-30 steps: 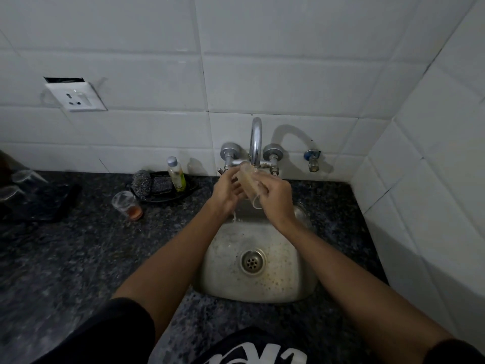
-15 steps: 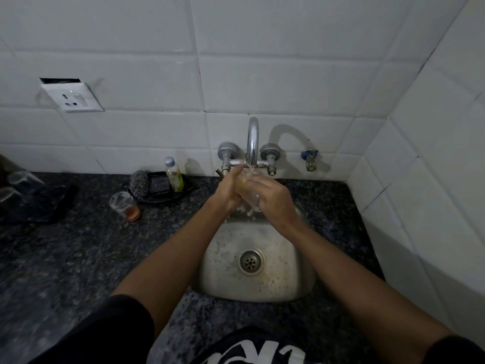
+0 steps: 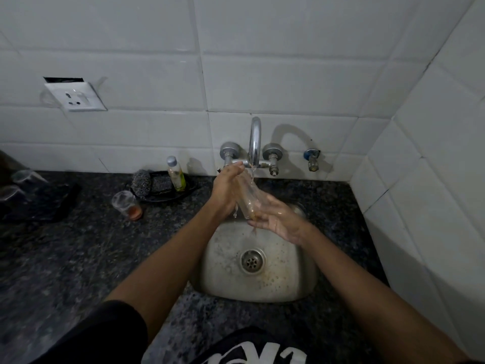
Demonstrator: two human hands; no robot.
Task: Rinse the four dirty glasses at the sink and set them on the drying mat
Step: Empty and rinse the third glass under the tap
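Observation:
A clear glass (image 3: 248, 197) is tilted under the running tap (image 3: 254, 139), above the steel sink (image 3: 223, 258). My left hand (image 3: 225, 191) grips its upper part near the spout. My right hand (image 3: 275, 219) cups its lower end, where brownish water drips out. Another dirty glass (image 3: 127, 204) with orange residue stands on the counter left of the sink. At the far left two glasses (image 3: 19, 179) sit on the dark drying mat (image 3: 44, 203).
A black dish (image 3: 168, 190) behind the dirty glass holds a scrubber, a sponge and a small soap bottle (image 3: 176, 173). The dark granite counter (image 3: 78, 258) surrounds the sink. White tiled walls stand behind and at the right. A wall socket (image 3: 76, 97) is at upper left.
The glass has tilted, its lower end now lower over the sink. My right hand slid down to its bottom end, and brownish water runs out.

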